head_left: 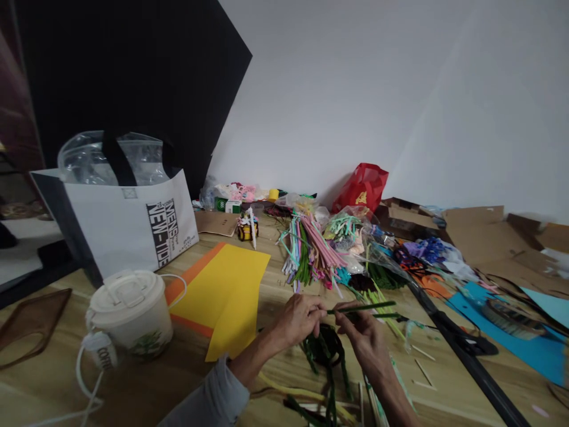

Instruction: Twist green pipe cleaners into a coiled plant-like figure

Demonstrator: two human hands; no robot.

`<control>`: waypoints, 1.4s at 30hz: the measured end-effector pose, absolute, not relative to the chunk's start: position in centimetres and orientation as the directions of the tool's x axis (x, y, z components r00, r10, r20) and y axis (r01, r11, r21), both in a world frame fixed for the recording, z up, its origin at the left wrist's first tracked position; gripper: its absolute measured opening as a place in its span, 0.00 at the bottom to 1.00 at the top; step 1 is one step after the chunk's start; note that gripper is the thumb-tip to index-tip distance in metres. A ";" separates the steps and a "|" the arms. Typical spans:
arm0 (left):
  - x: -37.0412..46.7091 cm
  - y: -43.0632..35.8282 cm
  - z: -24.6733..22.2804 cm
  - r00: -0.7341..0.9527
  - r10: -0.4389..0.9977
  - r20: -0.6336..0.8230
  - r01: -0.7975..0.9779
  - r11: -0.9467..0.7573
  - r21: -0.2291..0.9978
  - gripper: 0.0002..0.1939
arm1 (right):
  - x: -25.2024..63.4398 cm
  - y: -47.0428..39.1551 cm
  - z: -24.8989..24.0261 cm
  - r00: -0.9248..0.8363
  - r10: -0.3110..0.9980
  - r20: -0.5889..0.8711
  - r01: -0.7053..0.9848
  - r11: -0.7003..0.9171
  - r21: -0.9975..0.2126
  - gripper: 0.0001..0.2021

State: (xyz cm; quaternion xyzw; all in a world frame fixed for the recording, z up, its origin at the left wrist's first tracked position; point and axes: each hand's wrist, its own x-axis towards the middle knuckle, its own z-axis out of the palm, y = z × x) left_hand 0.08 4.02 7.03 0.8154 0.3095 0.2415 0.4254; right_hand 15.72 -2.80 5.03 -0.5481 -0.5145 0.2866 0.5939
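Note:
My left hand [300,319] and my right hand [365,331] are close together over the wooden table, fingertips pinched. Between them runs a dark green pipe cleaner [376,306]. Its free length sticks out to the right past my right hand, where a second green strand shows below it. My left fingers are closed on its left end. Below the hands lies a dark green shape made of pipe cleaners [326,347], with several strands hanging toward me. Thin pale sticks and a yellow strip [291,386] lie nearer to me.
Bundles of coloured pipe cleaners [311,249] lie behind the hands. To the left are yellow paper sheets [231,279], a white lidded pot [131,314] with a cord, and a white bag [120,231]. A black bar [462,350], blue sheet [498,326] and cardboard [480,237] lie right.

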 end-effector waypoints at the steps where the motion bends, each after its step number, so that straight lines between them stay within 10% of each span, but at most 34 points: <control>1: 0.1 4.0 7.0 0.699 0.704 0.127 0.298 -0.448 0.843 0.12 | 15.7 -2.8 5.0 0.308 0.902 0.304 0.234 0.238 -0.943 0.14; 27: -1.1 4.6 7.4 0.771 0.627 0.108 0.288 -0.495 0.820 0.16 | 17.0 -3.3 7.0 0.443 0.873 0.204 0.199 0.126 -0.972 0.17; 35: -0.5 4.7 6.9 0.753 0.657 0.034 0.175 -0.249 0.953 0.19 | 16.2 -3.3 6.3 0.311 0.930 0.194 0.210 0.131 -0.969 0.16; 42: 0.7 4.3 6.0 0.646 0.750 0.144 0.081 -0.254 0.964 0.06 | 15.5 -3.2 5.6 0.209 0.960 0.185 0.206 0.142 -0.968 0.17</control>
